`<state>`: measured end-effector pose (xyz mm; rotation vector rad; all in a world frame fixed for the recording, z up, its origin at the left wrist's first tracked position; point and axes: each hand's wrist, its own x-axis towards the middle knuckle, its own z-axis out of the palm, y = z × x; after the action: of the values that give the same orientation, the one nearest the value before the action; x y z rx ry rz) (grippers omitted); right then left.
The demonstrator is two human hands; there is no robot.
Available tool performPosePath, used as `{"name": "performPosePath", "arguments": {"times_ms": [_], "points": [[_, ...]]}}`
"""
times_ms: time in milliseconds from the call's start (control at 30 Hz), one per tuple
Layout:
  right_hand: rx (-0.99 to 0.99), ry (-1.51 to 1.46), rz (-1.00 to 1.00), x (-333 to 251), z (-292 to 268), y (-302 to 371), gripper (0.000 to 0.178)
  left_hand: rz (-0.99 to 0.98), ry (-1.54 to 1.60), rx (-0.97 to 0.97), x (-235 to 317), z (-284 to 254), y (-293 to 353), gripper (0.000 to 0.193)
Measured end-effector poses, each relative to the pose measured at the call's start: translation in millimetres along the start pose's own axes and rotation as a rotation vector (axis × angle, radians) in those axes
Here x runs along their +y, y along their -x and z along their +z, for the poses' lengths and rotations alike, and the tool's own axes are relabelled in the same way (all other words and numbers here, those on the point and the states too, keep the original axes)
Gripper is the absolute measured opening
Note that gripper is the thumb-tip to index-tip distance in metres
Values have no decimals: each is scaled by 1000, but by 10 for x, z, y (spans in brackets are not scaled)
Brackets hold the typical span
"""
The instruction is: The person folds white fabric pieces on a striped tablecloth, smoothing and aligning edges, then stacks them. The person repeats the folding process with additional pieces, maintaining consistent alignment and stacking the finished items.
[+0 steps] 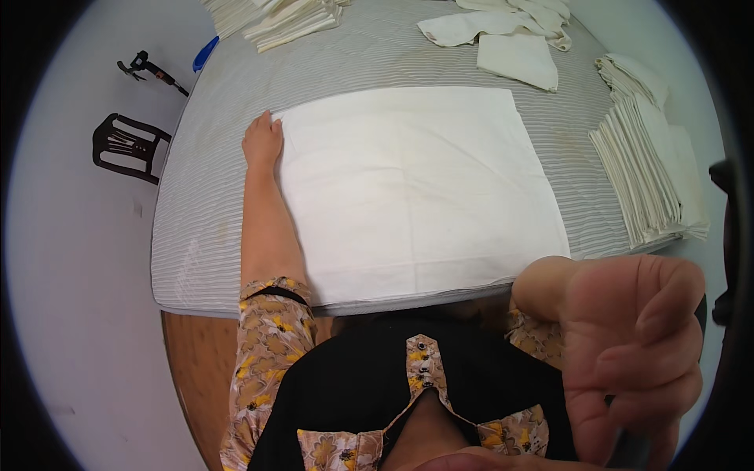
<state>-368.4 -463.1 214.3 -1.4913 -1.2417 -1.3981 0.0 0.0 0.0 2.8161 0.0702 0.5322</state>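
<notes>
A white rectangular cloth (408,196) lies spread flat on a striped grey mattress-like surface, with faint crease lines across it. At its far left corner is my left hand (262,141), its fingers closed on the cloth's edge. My right hand (636,337) is raised close to the camera at the lower right, apart from the cloth, palm side showing and fingers curled in. A blurred dark grey piece (628,449) shows at the bottom of that hand; its kind cannot be made out.
Folded cream cloths (640,165) stand in a leaning row at the right edge. Loose cream cloths (510,43) lie at the far right, and another folded pile (290,20) at the far left. A dark chair (129,147) and a blue object (206,53) are beyond the left edge.
</notes>
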Motion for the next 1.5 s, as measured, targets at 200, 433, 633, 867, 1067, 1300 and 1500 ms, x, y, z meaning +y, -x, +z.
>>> {"name": "performPosePath", "arguments": {"times_ms": [200, 433, 633, 867, 1067, 1300, 1500], "points": [[133, 104, -40, 20, 217, -96, 41, 20, 18, 98, 59, -91, 27, 51], [115, -32, -102, -39, 309, -187, 41, -89, 334, -40, 161, -242, 63, 52], [187, 1, -164, -84, 505, -227, 45, -137, 677, 18, 245, -279, 54, 54], [207, 20, -82, 678, 617, 131, 33, -205, 835, -107, 288, -349, 79, 53], [-618, 267, 613, 1952, 1679, 1352, 44, -215, 673, -190, 189, -21, -3, 46], [-1154, 503, 1112, 2027, 1572, 2107, 81, -64, 285, 60, 98, -2, -12, 43], [-1188, 695, 1243, 2135, 950, 2257, 91, -187, 154, 15, 289, -237, 109, 42]]}}
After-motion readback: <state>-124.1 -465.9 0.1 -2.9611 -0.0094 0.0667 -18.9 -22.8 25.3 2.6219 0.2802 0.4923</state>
